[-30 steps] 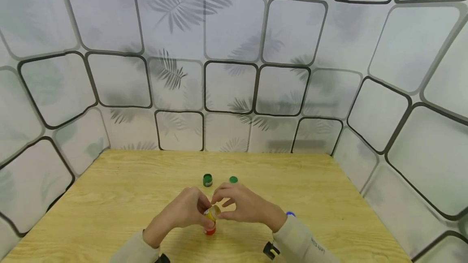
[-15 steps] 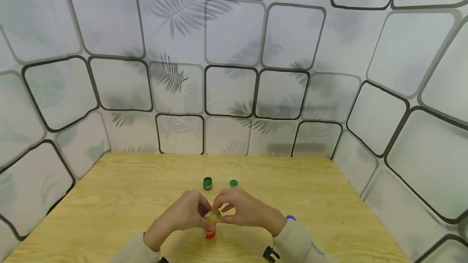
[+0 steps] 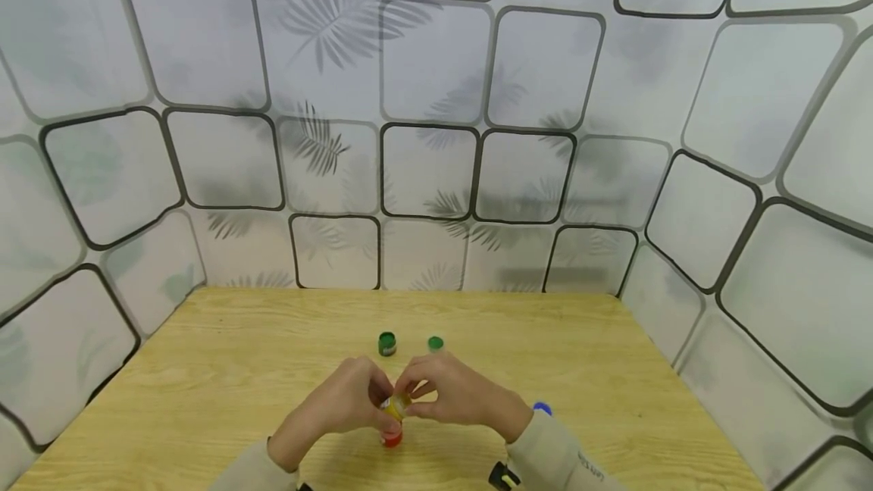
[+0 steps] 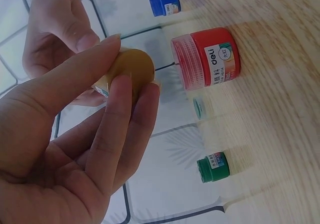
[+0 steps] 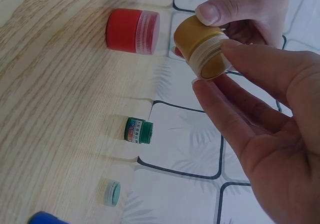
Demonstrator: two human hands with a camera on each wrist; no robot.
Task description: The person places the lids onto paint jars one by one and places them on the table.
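My left hand (image 3: 344, 398) grips a yellow paint jar (image 5: 189, 35), which is tilted with its clear lid (image 5: 210, 61) toward the right hand. My right hand (image 3: 460, 392) pinches the lid's rim between thumb and fingers. In the left wrist view, the left fingers wrap the jar's yellow bottom (image 4: 135, 66), and the lid is hidden there. Just below the hands, a red paint jar (image 4: 217, 58) with its clear lid on stands upright on the table.
Beyond the hands stands an open green paint jar (image 3: 386, 344), with its green lid (image 3: 435, 342) lying to its right. A blue jar (image 4: 165, 3) stands near the right forearm, partly hidden in the head view. Patterned curtain (image 3: 430, 173) encloses the wooden table (image 3: 273, 324) behind and at the sides.
The right fingers, looser around the lid a second ago, have closed onto its rim. The yellow jar has turned slightly in the hands. The head view has tilted up a little.
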